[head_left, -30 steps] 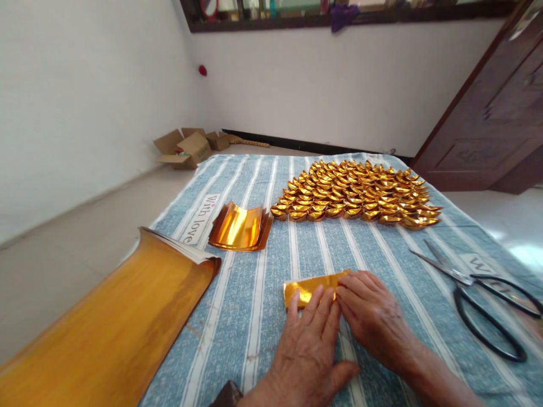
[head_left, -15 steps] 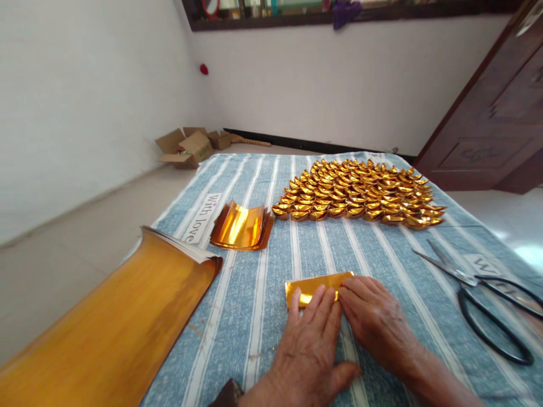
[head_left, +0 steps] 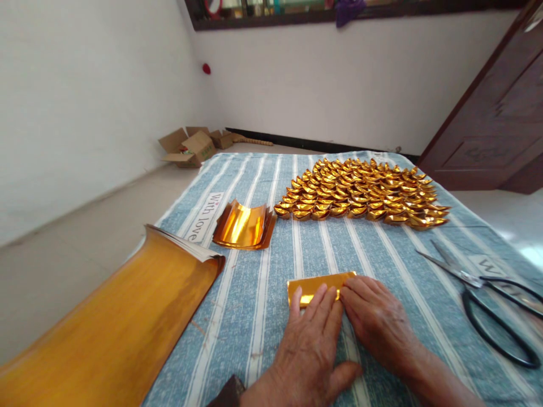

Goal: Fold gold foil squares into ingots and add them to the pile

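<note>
Folded gold foil strip [head_left: 319, 282] lay on the striped cloth [head_left: 263, 294], pinned flat beneath left hand [head_left: 311, 345] and right hand [head_left: 375, 319]; hands barely shifted since before, pressing the crease.

Folded gold foil strip [head_left: 319, 282], flat on cloth

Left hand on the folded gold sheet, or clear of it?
Touching. Head view shows the left hand with fingertips lying flat on the folded gold sheet, no gap.

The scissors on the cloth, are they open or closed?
Open. The scissors lie with their blades spread in a narrow V, handles apart.
</note>
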A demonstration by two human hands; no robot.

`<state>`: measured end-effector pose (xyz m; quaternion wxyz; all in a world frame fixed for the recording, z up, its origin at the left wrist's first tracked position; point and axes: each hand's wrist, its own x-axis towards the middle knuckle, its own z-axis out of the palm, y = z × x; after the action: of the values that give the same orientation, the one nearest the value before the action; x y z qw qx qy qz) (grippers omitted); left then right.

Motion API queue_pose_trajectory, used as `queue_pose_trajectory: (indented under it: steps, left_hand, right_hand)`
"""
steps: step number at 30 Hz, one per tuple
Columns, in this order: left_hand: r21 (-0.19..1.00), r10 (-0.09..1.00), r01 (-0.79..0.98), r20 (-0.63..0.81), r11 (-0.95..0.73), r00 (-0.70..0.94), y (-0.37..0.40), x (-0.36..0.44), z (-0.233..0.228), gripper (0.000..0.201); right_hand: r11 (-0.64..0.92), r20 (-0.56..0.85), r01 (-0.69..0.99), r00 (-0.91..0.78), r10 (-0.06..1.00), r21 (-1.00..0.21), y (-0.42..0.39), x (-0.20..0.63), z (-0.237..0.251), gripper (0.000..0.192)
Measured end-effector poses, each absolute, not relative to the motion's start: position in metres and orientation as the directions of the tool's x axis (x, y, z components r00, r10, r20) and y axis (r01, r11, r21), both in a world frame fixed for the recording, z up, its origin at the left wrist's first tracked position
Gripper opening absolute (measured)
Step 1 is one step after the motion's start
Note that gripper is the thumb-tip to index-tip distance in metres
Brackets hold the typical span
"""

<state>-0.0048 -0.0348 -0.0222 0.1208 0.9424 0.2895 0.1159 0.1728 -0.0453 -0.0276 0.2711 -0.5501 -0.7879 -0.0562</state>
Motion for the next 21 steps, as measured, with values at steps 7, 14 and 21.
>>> queue_pose_trajectory:
  steps: [7, 14, 21]
  left_hand:
    - [0.281, 0.568, 0.511, 0.179, -0.812, 0.803, -0.034, -0.007, -0.024, 0.078]
    - [0.226, 0.523, 0.473, 0.326, -0.852, 0.787, -0.030, -0.007, -0.056, 0.083]
    - [0.107, 0.463, 0.459, 0.380, -0.882, 0.801, -0.022, -0.010, -0.061, 0.078]
  right_hand:
    - [0.383, 0.488, 0.898, -0.240, 0.839, -0.217, -0.045, 0.172, -0.029, 0.035]
    - [0.376, 0.487, 0.903, -0.237, 0.841, -0.209, -0.045, 0.168, -0.028, 0.036]
    - [0.347, 0.568, 0.930, -0.222, 0.793, -0.121, -0.044, 0.164, -0.027, 0.043]
